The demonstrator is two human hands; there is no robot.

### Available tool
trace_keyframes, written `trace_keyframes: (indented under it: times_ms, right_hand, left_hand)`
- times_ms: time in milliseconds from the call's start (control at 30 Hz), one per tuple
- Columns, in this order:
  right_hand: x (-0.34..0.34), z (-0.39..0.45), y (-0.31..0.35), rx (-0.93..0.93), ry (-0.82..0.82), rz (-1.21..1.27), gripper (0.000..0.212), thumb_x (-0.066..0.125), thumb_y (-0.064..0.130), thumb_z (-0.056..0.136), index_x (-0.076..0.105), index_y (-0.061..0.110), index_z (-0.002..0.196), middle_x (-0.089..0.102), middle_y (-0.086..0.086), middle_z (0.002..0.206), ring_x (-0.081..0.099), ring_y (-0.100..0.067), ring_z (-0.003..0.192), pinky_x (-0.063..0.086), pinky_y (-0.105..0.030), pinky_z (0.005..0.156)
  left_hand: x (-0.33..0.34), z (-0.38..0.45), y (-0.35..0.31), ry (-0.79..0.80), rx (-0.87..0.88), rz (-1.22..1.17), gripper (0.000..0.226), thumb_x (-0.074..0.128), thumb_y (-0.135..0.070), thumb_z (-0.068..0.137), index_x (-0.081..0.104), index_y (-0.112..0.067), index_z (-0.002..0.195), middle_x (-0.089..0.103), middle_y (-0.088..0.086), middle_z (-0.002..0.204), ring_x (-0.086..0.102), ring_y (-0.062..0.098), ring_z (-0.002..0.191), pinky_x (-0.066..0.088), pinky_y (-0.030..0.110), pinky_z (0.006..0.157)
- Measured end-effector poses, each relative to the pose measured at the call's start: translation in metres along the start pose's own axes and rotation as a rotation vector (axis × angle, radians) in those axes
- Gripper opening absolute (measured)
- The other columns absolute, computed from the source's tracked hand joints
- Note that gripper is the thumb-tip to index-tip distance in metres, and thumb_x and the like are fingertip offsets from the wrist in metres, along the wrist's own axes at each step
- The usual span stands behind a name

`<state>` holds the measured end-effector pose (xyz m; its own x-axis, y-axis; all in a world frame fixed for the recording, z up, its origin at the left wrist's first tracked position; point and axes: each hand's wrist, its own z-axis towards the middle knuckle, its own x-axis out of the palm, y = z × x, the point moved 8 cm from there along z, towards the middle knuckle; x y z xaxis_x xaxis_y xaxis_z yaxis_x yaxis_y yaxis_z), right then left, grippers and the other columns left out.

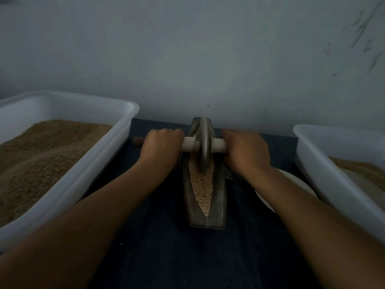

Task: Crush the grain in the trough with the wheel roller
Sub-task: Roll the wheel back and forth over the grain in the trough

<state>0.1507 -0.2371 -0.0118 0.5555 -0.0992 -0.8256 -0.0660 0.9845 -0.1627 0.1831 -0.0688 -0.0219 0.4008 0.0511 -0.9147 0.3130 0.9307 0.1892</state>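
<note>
A narrow boat-shaped metal trough (218, 207) lies lengthwise on the dark cloth, running away from me. Pale crushed grain (202, 188) fills its groove. The metal wheel roller (203, 142) stands upright in the far half of the trough, on the grain. A wooden axle (217, 146) passes through the wheel. My left hand (161, 146) grips the axle left of the wheel, and the axle's brown end pokes out beyond it. My right hand (245, 151) grips the axle on the wheel's right side.
A large white tub (104, 155) heaped with brown grain stands at the left. Another white tub (325, 174) with some grain is at the right. A white plate (300, 182) lies partly under my right forearm. A grey wall rises just behind the trough.
</note>
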Motion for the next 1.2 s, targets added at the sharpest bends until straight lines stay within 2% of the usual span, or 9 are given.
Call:
trace_keyframes:
  times_ms: [100,267,400,567,700,800,867,1033,1200]
  right_hand:
    - [-0.012,-0.025,0.004,-0.008,-0.008,0.012,0.015,0.07,0.029,0.075,0.059,0.023,0.084,0.062,0.002,0.074,0.058,-0.024,0.066,0.022,-0.03,0.056]
    - [-0.036,-0.067,0.012,-0.056,-0.016,0.125,0.013,0.069,0.017,0.08,0.058,0.017,0.088,0.059,-0.001,0.076,0.052,-0.022,0.065,0.031,-0.032,0.059]
    - [-0.054,-0.084,0.017,-0.055,-0.034,0.149,0.02,0.07,0.016,0.08,0.064,0.013,0.099,0.063,-0.004,0.085,0.058,-0.025,0.075,0.045,-0.037,0.068]
    - [-0.05,-0.079,0.021,-0.05,-0.06,0.086,0.024,0.067,0.017,0.085,0.065,0.011,0.108,0.066,-0.008,0.095,0.06,-0.028,0.086,0.046,-0.041,0.08]
    - [-0.035,-0.059,0.021,-0.051,-0.085,0.044,0.012,0.068,0.015,0.082,0.061,0.013,0.092,0.061,-0.006,0.082,0.056,-0.026,0.075,0.04,-0.038,0.072]
    - [-0.018,-0.035,0.014,-0.039,-0.034,0.032,0.015,0.069,0.014,0.077,0.055,0.015,0.081,0.056,-0.004,0.073,0.048,-0.024,0.065,0.025,-0.032,0.064]
    - [-0.004,-0.019,0.007,-0.026,0.03,-0.019,0.015,0.066,0.019,0.078,0.052,0.017,0.084,0.057,-0.003,0.074,0.049,-0.025,0.065,0.021,-0.033,0.061]
    - [0.02,0.017,-0.007,-0.009,0.118,0.021,0.026,0.065,0.037,0.083,0.059,0.023,0.105,0.066,-0.002,0.096,0.062,-0.026,0.083,0.031,-0.03,0.059]
    - [0.031,0.028,-0.013,0.037,0.172,0.046,0.027,0.065,0.04,0.084,0.06,0.028,0.108,0.067,0.0,0.101,0.063,-0.025,0.09,0.026,-0.027,0.057]
  left_hand:
    - [-0.012,-0.019,-0.006,-0.026,0.032,-0.021,0.022,0.062,-0.024,0.089,0.05,-0.019,0.106,0.065,0.002,0.103,0.063,0.02,0.09,0.043,0.032,0.076]
    - [-0.035,-0.055,-0.011,-0.082,0.068,-0.09,0.023,0.065,-0.026,0.088,0.052,-0.024,0.106,0.063,-0.005,0.105,0.061,0.016,0.093,0.034,0.027,0.071]
    - [-0.047,-0.074,-0.01,-0.142,0.057,-0.14,0.028,0.067,-0.029,0.086,0.053,-0.028,0.11,0.063,-0.008,0.107,0.061,0.014,0.094,0.04,0.027,0.077]
    - [-0.042,-0.079,-0.008,-0.196,0.047,-0.186,0.028,0.072,-0.025,0.08,0.058,-0.025,0.105,0.066,-0.004,0.098,0.06,0.016,0.086,0.043,0.031,0.078]
    - [-0.019,-0.061,-0.002,-0.16,0.043,-0.195,0.03,0.074,-0.023,0.079,0.055,-0.025,0.101,0.065,-0.004,0.095,0.058,0.016,0.083,0.043,0.032,0.077]
    - [-0.008,-0.038,0.0,-0.149,0.021,-0.166,0.031,0.072,-0.024,0.079,0.051,-0.025,0.102,0.065,-0.003,0.097,0.059,0.018,0.085,0.044,0.034,0.08]
    - [-0.005,-0.021,-0.001,-0.135,0.006,-0.104,0.03,0.07,-0.025,0.081,0.049,-0.024,0.102,0.064,-0.002,0.098,0.06,0.02,0.087,0.042,0.035,0.079]
    - [0.004,0.025,0.001,0.038,-0.022,-0.055,0.021,0.063,-0.022,0.089,0.053,-0.019,0.107,0.065,0.004,0.104,0.061,0.024,0.095,0.033,0.036,0.077]
    - [0.004,0.034,-0.002,0.032,-0.001,-0.031,0.019,0.059,-0.02,0.092,0.055,-0.017,0.11,0.065,0.007,0.107,0.062,0.025,0.097,0.034,0.036,0.078]
